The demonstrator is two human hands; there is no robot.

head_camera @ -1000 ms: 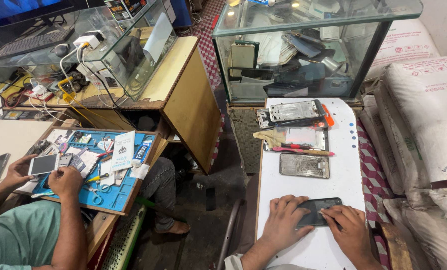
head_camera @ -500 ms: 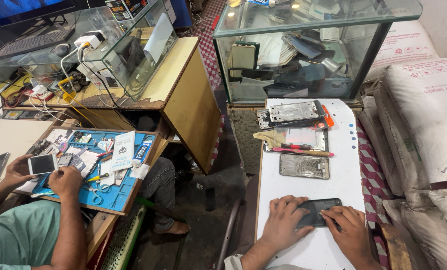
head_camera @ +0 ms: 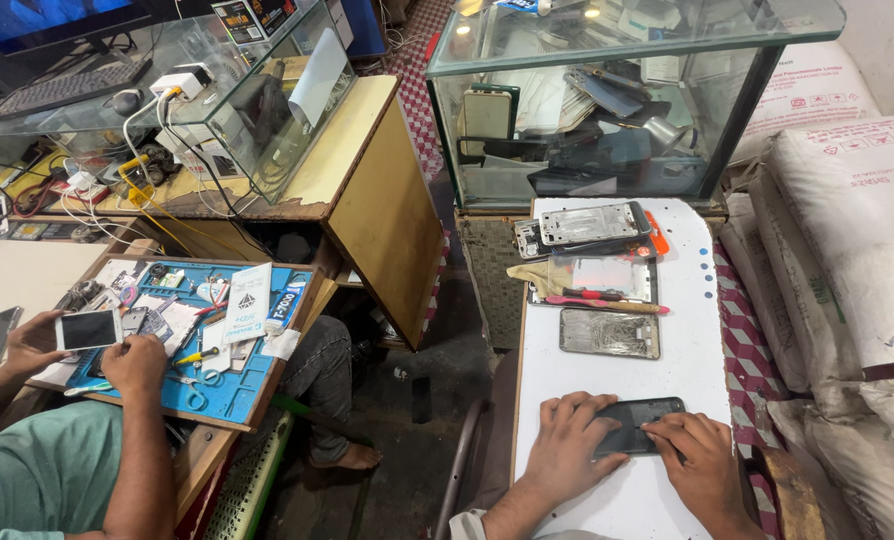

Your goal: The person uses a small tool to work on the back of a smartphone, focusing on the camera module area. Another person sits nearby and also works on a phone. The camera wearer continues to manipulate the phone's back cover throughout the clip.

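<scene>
Cramped repair-shop clutter fills the view from the head camera: a dark concrete floor (head_camera: 407, 400) runs between two work surfaces, with stacked white woven sacks (head_camera: 847, 240) along the right edge. At the top stands a large glass display case (head_camera: 617, 110) stuffed with phone parts, and to its left a wooden counter (head_camera: 367, 180) carries a second glass box, chargers and tangled cables. Below the display case lies a long white narrow table (head_camera: 687, 330), where the person's own hands work.

On that table, near its lower end, lies a dark rectangular phone panel (head_camera: 645, 425), flat on the surface. The left hand (head_camera: 567, 445) rests palm down with fingers spread, its fingertips covering and pressing the panel's left end. The right hand (head_camera: 702, 465) lies just beside it, fingers curled and pinching the panel's lower right edge. The panel sits between the two hands, touching both.

Farther up the table lie a gutted grey phone chassis (head_camera: 610, 333), a pink-handled tool (head_camera: 607, 301), and a pile of silver phone frames (head_camera: 587, 225).

At the left, a co-worker in a green shirt (head_camera: 27, 490) holds a white phone (head_camera: 89, 329) over a blue repair mat (head_camera: 232, 385).
</scene>
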